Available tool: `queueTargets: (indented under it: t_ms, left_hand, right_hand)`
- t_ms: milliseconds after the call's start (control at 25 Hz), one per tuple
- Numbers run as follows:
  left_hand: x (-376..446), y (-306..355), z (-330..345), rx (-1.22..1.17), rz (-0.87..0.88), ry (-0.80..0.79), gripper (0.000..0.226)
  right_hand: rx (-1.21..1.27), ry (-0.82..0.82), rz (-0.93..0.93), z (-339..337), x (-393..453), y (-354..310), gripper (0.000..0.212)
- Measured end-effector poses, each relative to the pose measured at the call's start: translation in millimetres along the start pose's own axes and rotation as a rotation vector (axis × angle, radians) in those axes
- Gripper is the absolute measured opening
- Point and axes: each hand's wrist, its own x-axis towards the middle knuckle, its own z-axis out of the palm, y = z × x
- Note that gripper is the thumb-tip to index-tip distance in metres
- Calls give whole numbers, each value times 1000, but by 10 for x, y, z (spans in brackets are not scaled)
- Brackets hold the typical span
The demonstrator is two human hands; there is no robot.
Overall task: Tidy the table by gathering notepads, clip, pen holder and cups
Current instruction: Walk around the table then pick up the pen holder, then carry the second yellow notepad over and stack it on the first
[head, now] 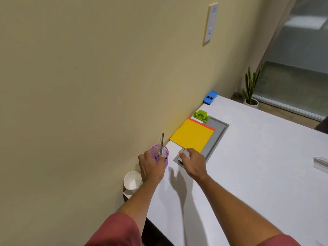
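While gripping the pen holder, left hand; right hand loosely spread.

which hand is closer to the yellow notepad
Right. The right hand hovers, fingers spread, just at the near corner of the yellow notepad. The left hand is farther off to the side, gripping the purple pen holder.

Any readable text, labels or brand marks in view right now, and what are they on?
Wall plate: faint markings, too blurred to read.
Yellow notepad: no text visible.
Purple pen holder, white cup, green hole punch, blue item: no readable text.
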Motion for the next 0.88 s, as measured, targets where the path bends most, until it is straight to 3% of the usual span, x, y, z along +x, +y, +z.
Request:
queueTargets:
  t_ms: [240, 480, 880]
  left_hand:
    - [-435, 211, 92, 335, 420, -63, 66]
    - [-874, 505, 411, 504, 613, -190, 87]
    - [-1440, 1092, 1215, 623, 997, -352, 88]
  right_hand:
    - [-280, 41, -140, -485, -361, 304, 77]
    - [-421, 229, -176, -993, -721, 654, 83]
    - [-581, 477, 84, -1811, -1161, 1334, 85]
